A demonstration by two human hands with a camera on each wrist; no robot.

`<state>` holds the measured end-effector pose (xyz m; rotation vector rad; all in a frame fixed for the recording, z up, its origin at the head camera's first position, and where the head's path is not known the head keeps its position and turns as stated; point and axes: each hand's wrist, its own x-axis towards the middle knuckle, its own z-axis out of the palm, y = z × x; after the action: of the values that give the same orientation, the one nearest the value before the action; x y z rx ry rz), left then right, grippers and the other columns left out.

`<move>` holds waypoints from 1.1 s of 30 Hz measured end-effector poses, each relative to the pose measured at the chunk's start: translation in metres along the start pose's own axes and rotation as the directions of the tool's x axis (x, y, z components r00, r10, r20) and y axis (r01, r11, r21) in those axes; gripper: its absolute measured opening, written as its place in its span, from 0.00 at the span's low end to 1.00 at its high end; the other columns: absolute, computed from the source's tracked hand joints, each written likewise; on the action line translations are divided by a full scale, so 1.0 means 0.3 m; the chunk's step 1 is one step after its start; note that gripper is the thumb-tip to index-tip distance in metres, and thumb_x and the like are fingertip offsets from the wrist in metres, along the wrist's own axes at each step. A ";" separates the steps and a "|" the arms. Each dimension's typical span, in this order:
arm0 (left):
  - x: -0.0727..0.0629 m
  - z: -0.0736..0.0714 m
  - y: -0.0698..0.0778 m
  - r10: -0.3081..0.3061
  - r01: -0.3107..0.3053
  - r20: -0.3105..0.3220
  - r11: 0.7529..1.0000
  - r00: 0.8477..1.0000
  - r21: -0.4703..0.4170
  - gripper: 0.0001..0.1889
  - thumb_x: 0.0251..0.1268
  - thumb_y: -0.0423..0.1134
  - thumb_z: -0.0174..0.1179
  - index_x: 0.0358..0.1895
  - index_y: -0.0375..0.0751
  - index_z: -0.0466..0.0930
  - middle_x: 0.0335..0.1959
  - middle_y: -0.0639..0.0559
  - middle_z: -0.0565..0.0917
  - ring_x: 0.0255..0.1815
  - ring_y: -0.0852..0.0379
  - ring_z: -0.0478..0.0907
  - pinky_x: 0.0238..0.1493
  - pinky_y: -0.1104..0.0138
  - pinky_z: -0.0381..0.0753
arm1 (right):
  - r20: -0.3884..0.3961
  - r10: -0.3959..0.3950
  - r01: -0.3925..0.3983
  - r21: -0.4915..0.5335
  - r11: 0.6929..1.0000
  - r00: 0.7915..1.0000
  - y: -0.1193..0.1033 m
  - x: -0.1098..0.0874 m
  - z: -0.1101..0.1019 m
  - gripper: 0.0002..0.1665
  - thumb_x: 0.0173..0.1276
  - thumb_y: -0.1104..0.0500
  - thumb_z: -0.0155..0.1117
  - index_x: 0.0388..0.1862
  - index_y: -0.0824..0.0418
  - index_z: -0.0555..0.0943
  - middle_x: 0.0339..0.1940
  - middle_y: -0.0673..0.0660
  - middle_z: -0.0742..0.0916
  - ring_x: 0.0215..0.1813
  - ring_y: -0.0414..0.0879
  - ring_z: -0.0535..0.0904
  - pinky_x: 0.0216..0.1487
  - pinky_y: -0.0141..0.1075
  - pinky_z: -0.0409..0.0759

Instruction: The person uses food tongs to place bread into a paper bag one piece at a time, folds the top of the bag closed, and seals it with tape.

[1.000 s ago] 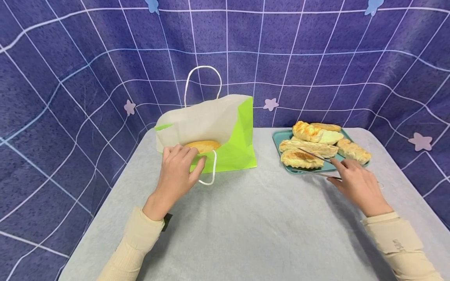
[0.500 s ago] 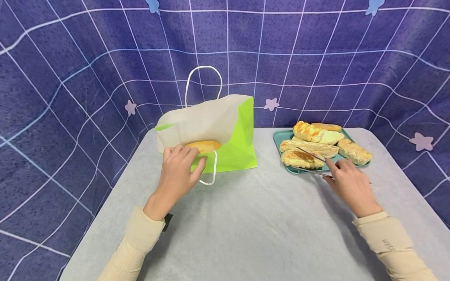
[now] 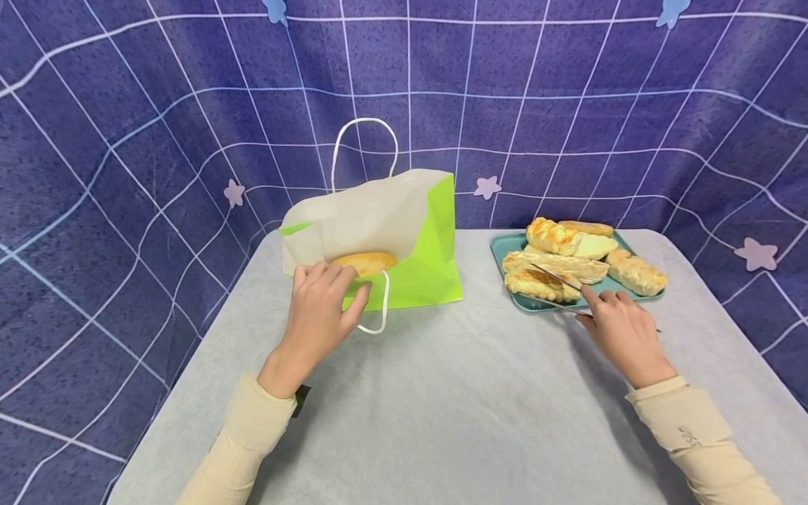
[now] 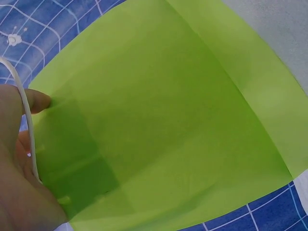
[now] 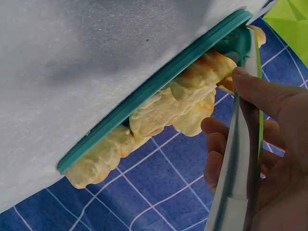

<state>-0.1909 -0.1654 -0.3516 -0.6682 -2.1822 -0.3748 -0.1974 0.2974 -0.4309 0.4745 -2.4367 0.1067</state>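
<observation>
My left hand (image 3: 318, 312) grips the front rim of a lime-green paper bag (image 3: 435, 277), whose inside is white. The bag gapes towards me, with a golden bread roll (image 3: 366, 263) visible inside. In the left wrist view, fingers curl at the rim beside the white cord handle (image 4: 25, 115). My right hand (image 3: 623, 333) holds metal tongs (image 5: 236, 159), thumb on one arm and fingers round the other. The tong arms lie either side of the front bread (image 3: 536, 286) on a teal tray (image 3: 501, 244). Whether they press firmly on it I cannot tell.
Several other breads, among them a long pastry (image 3: 574, 266), a braided loaf (image 3: 549, 236) and a roll at the right (image 3: 637, 273), lie on the tray, some stacked. A purple gridded cloth (image 3: 435, 63) rises behind the grey-white table (image 3: 442, 407).
My right hand has shifted left, bringing the tongs further over the front bread, and the tong arms have drawn closer together. That bread has tilted slightly. My left hand and the bag stay put.
</observation>
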 end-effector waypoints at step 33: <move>-0.004 0.007 -0.002 -0.001 0.001 -0.012 1.000 1.000 -0.006 0.11 0.66 0.43 0.59 0.29 0.40 0.74 0.22 0.50 0.73 0.29 0.47 0.69 0.39 0.52 0.62 | -0.140 -0.137 0.135 -0.023 0.991 0.981 0.039 0.002 -0.053 0.40 0.80 0.36 0.33 0.43 0.66 0.82 0.15 0.61 0.80 0.20 0.60 0.76 0.29 0.50 0.70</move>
<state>-0.1918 -0.1655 -0.3540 -0.6663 -2.1708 -0.3849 -0.1928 0.3110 -0.4174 0.6058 -2.2584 0.0640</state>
